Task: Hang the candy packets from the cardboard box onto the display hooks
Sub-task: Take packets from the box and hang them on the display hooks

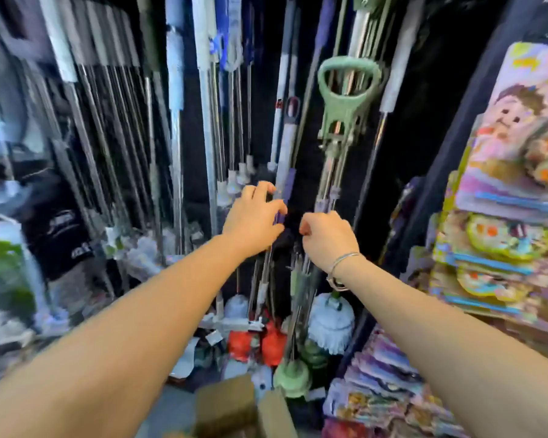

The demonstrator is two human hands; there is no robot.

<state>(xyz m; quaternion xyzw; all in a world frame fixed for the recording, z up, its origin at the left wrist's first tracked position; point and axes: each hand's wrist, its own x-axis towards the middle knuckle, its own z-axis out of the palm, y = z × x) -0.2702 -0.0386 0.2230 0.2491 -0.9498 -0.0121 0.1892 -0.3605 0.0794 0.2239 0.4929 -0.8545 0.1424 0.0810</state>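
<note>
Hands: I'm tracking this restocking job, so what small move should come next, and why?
Probably bring one hand down to the cardboard box for a packet: the left hand and right hand are up among the mop handles, apparently holding no packet, and the box sits below them.

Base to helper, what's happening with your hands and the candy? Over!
Left hand open, right hand curled, grip unclear. Cardboard box below. Packets right. Mop poles ahead.

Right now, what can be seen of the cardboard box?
The cardboard box is plain brown and blurred, low in the middle of the view, cut off by the bottom edge. Two top flaps stand open. Its inside cannot be seen. It stands before the mop heads; neither the left hand nor the right hand touches it.
</note>
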